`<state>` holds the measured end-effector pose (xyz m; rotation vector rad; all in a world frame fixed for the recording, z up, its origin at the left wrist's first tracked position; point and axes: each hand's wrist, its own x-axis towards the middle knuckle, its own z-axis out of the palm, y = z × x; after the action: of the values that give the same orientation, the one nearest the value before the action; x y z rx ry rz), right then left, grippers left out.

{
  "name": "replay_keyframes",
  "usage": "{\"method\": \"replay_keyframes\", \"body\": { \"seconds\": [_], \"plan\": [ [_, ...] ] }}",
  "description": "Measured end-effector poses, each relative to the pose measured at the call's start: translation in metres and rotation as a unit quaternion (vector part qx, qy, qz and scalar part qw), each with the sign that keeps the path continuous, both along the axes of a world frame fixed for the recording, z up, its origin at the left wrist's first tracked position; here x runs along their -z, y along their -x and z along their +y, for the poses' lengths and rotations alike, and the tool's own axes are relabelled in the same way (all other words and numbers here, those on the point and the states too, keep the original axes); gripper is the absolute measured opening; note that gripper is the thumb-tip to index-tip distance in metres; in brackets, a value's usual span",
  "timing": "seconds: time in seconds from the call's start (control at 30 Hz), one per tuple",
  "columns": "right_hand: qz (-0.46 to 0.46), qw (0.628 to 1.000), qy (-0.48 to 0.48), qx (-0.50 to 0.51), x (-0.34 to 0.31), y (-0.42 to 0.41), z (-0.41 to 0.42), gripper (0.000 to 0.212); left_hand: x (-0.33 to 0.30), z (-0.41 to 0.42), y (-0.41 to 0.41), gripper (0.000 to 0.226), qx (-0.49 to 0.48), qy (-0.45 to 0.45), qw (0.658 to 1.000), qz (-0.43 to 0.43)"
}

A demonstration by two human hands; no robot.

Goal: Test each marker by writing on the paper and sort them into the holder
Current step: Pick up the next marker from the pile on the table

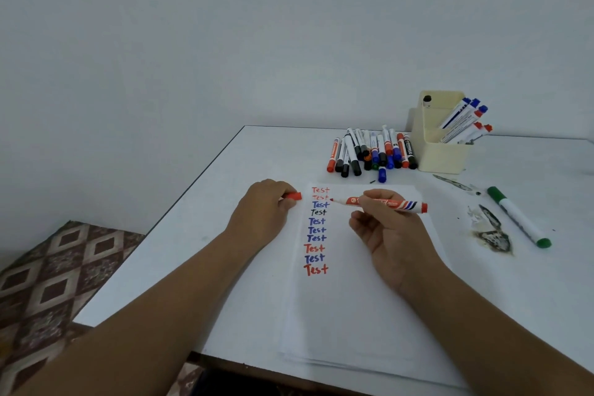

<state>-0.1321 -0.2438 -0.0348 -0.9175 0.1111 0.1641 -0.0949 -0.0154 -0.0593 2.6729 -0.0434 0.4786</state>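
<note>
Meanwhile, at a white worktop [225,267] set against a pale wall, my right hand [390,228] pinches an uncapped red marker [384,202] and holds it nearly level above the paper [363,299], its tip pointing left toward the second line of a column of ten words reading "Test" in red, blue and black. My left hand [263,209] curls round the marker's red cap [293,196] and rests on the worktop just left of the sheet's upper corner.

The paper lies lengthwise in front of me, its near edge close to the front lip of the worktop and its right half unmarked. Beyond its far edge a heap of capped markers [373,151] lies near the back of the worktop, touching or almost touching the cream holder [443,154] on its right. Several red and blue markers lean out of the holder's front compartment toward the right; one black-ended marker stands in the back compartment.

To the right of the sheet a green marker [517,217] lies slantwise by itself, next to a dark scuffed patch [491,231] on the surface. The worktop's left edge runs diagonally away from me, with patterned floor [58,267] below it.
</note>
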Motion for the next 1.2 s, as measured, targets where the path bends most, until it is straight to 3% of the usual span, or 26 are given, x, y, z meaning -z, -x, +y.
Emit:
{"method": "replay_keyframes", "body": {
  "seconds": [0.13, 0.33, 0.83, 1.2],
  "plan": [
    [-0.015, 1.0, 0.026, -0.005, 0.003, -0.001, 0.0, 0.012, -0.003, 0.0, 0.012, 0.018, 0.028, 0.048, 0.998, -0.028],
    [-0.044, 0.997, 0.038, -0.057, 0.004, 0.002, -0.001, 0.029, -0.007, -0.005, 0.018, 0.023, 0.055, 0.022, 0.998, -0.018],
    [-0.072, 0.987, 0.112, -0.096, 0.005, 0.003, 0.002, 0.029, -0.007, -0.011, 0.026, 0.028, 0.122, -0.019, 0.992, -0.035],
    [-0.08, 0.97, 0.198, -0.114, 0.002, 0.001, 0.009, 0.031, -0.01, -0.017, 0.028, 0.028, 0.121, -0.042, 0.992, 0.002]
  ]
}}
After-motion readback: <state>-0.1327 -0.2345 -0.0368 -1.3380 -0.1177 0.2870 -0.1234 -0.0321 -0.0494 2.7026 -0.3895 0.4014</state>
